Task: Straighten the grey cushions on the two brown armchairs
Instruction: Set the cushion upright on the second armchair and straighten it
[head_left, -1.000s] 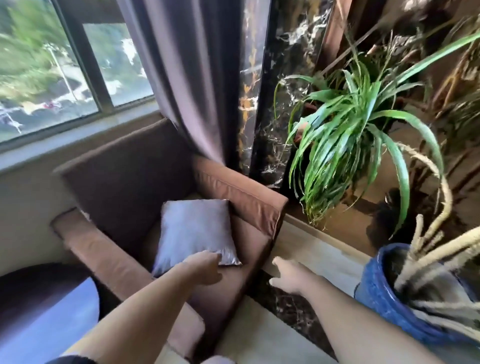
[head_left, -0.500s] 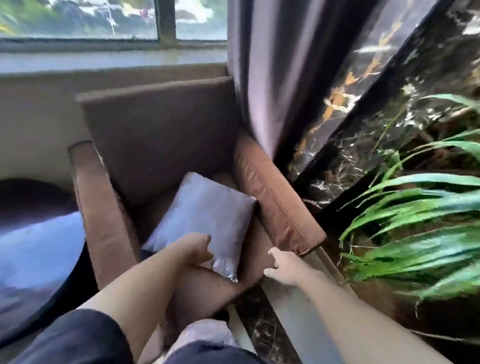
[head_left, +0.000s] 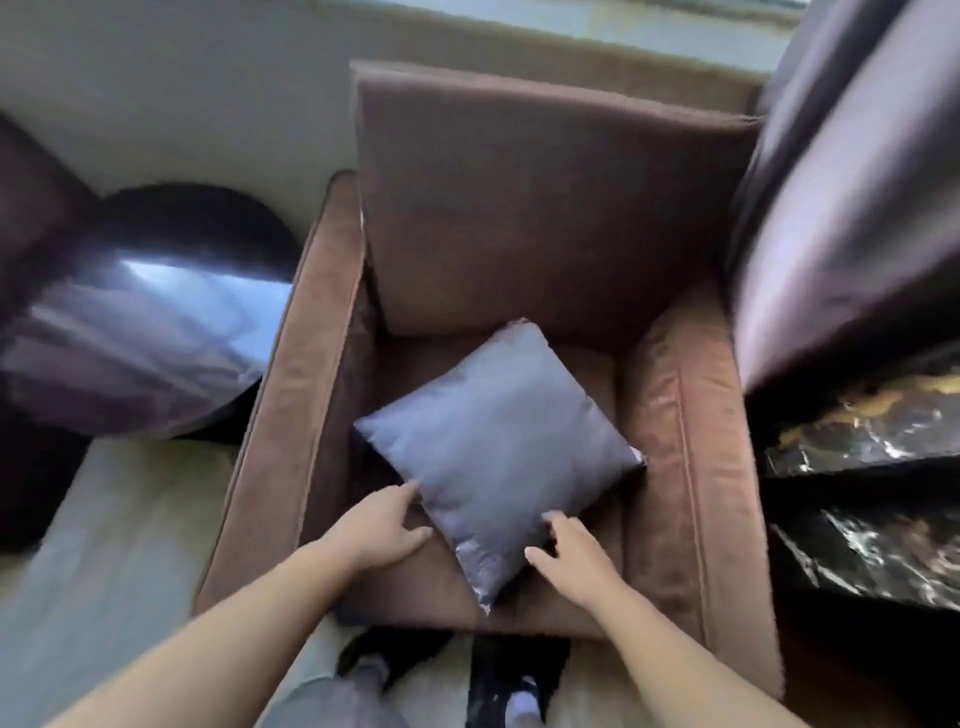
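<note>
Square grey satin cushion (head_left: 498, 441) lies on the seat of the brown velvet armchair (head_left: 545, 208), turned diamond-wise, one corner up near the backrest, one corner pointing at the front edge of the seat. Not flat against the backrest, tilted forward.

Left hand (head_left: 376, 527) at the cushion's lower-left edge, fingers spread loosely, fingertips touching the fabric, not closed on it. Right hand (head_left: 571, 553) at the lower-right edge, fingers curled against the cushion side, thumb toward the bottom corner; cannot tell whether it pinches the fabric or only presses it. Both forearms bare.

Around: round glossy dark tabletop (head_left: 140, 338) just beside the chair's left armrest, reflecting light. Dark purple curtain (head_left: 841, 208) hangs over the chair's right side, overlapping the backrest corner and right armrest. Black marble ledge with gold veins (head_left: 862, 441) beside the right armrest. Pale wall behind the chair. Light floor (head_left: 104, 545) at left. Person's feet in dark shoes (head_left: 514, 670) at the chair's front edge. Only one armchair in view. Heavy motion blur at the edges.
</note>
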